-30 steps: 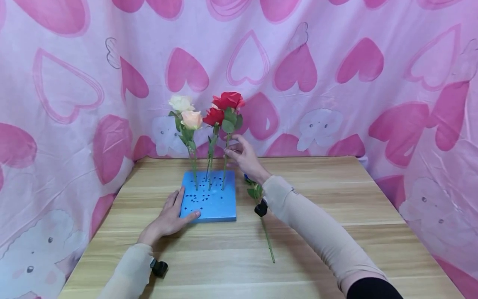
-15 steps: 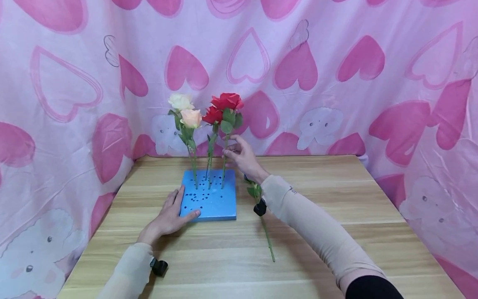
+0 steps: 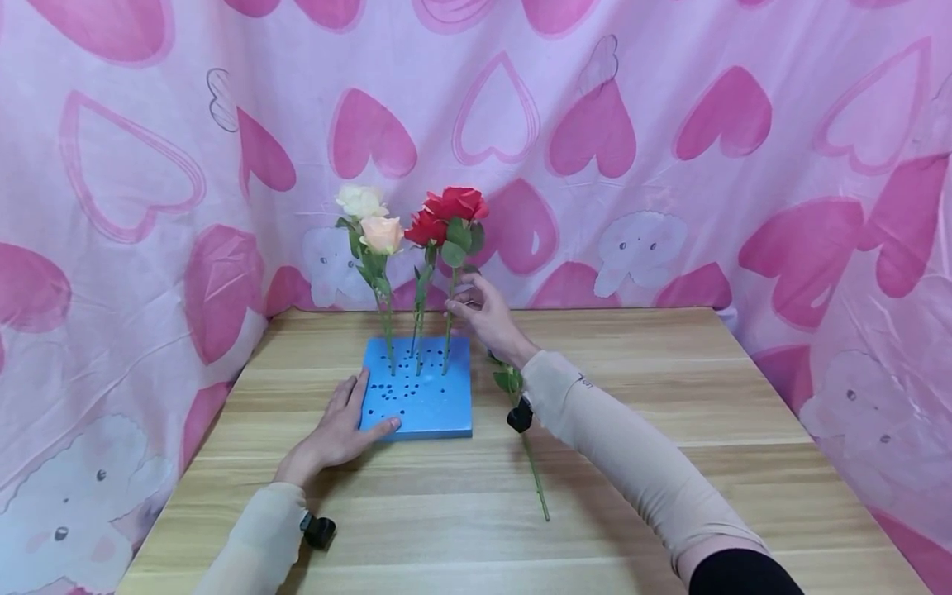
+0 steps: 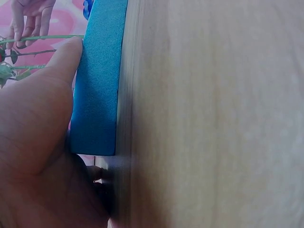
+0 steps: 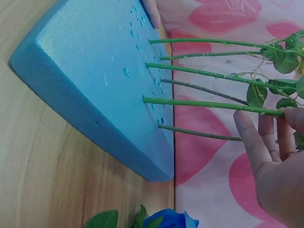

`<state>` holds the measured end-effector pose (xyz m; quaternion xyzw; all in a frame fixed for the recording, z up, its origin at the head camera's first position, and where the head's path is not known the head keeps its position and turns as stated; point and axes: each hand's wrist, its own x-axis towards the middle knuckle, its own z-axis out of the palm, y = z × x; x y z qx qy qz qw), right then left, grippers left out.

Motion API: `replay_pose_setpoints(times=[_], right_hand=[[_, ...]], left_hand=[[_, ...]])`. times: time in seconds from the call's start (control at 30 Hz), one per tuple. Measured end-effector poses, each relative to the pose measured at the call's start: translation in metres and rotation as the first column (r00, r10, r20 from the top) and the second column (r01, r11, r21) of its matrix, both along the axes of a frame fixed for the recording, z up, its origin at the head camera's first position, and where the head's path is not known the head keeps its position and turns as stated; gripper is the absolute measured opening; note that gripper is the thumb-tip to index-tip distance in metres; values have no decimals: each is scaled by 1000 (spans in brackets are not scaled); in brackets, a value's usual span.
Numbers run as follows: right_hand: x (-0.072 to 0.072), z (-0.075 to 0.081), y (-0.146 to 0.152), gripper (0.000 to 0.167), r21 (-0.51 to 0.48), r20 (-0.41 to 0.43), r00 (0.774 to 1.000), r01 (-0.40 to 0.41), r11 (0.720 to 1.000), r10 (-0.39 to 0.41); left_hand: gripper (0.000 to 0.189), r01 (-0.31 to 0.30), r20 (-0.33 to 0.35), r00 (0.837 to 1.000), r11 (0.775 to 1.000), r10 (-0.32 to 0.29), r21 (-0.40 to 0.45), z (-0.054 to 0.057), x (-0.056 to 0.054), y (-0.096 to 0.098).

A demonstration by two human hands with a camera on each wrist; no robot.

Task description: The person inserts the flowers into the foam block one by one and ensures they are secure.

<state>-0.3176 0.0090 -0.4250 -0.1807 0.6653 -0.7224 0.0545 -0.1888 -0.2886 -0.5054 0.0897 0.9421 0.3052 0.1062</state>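
A blue foam block (image 3: 439, 417) with many small holes lies flat on the table. My left hand (image 3: 333, 434) rests at its front left corner, fingers along the left side and thumb on top near the front edge. Several artificial roses stand upright in the block: a white rose (image 3: 360, 202), a peach rose (image 3: 382, 235) and red ones. My right hand (image 3: 487, 318) pinches the green stem (image 5: 199, 103) of the rightmost front red rose (image 3: 463, 202) between thumb and fingertips, below its leaves. That stem's lower end sits in a hole, as the right wrist view shows.
A blue rose (image 5: 173, 219) lies on the wooden table (image 3: 632, 496) right of the block, its stem (image 3: 534, 475) pointing toward the front and its head mostly hidden under my right forearm in the head view. A pink heart-patterned curtain (image 3: 654, 107) surrounds the table.
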Motion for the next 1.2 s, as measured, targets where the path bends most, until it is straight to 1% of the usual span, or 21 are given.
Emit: replay_pose_setpoints(times=[0.1,0.43,0.6,0.77,0.93,0.97,1.17,1.2], right_hand=[[1,0,0,38,11,-5,1000,4,1000,-4],[2,5,3,35,55,-34,999,-4,999,6],[4,-1,6,31,59,-23,1000,-12,998,14],[10,-10,9,27,72,-12,999,-29,997,30],[14,-14,13,28,94,12,1000,-29,995,28],[14,-15,14,30,99,16,999,-29,995,28],[11,-17,20,39,66,66,998,-25,998,20],[11,-17,21,39,59,71,997,-26,998,22]], left_hand=[[120,1,-4,1000,1000,-1,-1,1,-1,1],[120,-2,-23,1000,1000,2,-10,6,-7,5],[120,-7,-13,1000,1000,7,-9,6,-6,7],[120,-9,5,1000,1000,9,-12,2,-3,7],[120,-13,-3,1000,1000,13,-14,-3,-2,5],[120,-12,-6,1000,1000,12,-14,-3,-2,4],[118,0,-18,1000,1000,0,-8,1,1,3],[118,0,-19,1000,1000,0,-7,1,2,3]])
